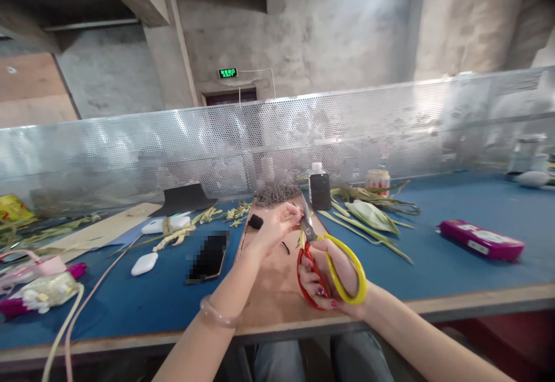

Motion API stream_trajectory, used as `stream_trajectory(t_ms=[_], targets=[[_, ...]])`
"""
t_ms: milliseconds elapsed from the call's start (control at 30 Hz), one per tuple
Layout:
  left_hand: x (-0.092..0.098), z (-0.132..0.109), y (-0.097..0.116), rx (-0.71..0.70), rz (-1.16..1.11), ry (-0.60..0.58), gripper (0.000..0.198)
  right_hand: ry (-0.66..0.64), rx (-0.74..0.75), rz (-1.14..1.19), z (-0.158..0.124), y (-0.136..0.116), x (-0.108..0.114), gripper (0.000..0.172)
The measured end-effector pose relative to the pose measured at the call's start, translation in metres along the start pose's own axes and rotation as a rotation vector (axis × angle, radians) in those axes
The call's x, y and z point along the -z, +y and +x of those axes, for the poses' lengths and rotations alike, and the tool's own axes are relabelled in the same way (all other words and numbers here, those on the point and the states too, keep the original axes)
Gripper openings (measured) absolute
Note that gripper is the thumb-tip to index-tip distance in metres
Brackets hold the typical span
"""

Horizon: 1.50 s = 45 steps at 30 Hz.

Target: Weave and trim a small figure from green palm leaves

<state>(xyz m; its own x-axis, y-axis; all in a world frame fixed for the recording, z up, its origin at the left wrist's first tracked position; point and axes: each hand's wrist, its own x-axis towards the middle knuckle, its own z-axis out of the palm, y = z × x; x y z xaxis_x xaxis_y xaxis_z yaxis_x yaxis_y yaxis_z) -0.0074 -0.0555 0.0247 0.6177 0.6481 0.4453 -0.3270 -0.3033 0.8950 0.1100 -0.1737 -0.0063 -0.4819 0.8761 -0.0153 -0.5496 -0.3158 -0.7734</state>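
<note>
My right hand (318, 278) grips a pair of scissors with one red and one yellow handle (363, 278). Their handles are spread and the metal blades (307, 220) point up and away from me. Beside the blades, my left hand (281, 223) is closed in a pinch, its fingertips close to the metal. Whatever lies between those fingertips is too small to make out. Beneath both hands lies a brown board (277, 295), with a small dark curved piece (285, 248) on it. A heap of grey cord-like strands (277, 195) sits at its far end.
To the left are a phone (210, 255), a white earphone case (144, 264) and a pale cable (99, 278). A bottle with a black label (319, 188), green stalks and leaves (373, 217) and a purple packet (481, 240) are at right. Behind stands a perforated metal screen (195, 151).
</note>
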Motion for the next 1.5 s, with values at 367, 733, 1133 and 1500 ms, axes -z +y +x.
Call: stream_trajectory(t_ms=[367,733,1133,1500], targets=[[0.0012,0.0006,0.0001,-0.016,0.086,-0.012,0.019,0.015,-0.032,0.020,0.0025,0.0013,0.0033,0.031],[0.0021,0.0012,-0.0019,-0.015,0.094,-0.022,0.017,0.061,-0.030,0.049,0.0019,0.0025,0.0020,0.029],[-0.0004,0.0007,-0.0041,0.010,-0.023,-0.012,0.022,0.064,-0.084,0.079,-0.0042,-0.0020,-0.0023,0.027],[0.0002,0.0035,-0.0077,0.039,-0.047,0.013,0.028,0.108,-0.103,0.114,0.0006,-0.0019,-0.0002,0.026]])
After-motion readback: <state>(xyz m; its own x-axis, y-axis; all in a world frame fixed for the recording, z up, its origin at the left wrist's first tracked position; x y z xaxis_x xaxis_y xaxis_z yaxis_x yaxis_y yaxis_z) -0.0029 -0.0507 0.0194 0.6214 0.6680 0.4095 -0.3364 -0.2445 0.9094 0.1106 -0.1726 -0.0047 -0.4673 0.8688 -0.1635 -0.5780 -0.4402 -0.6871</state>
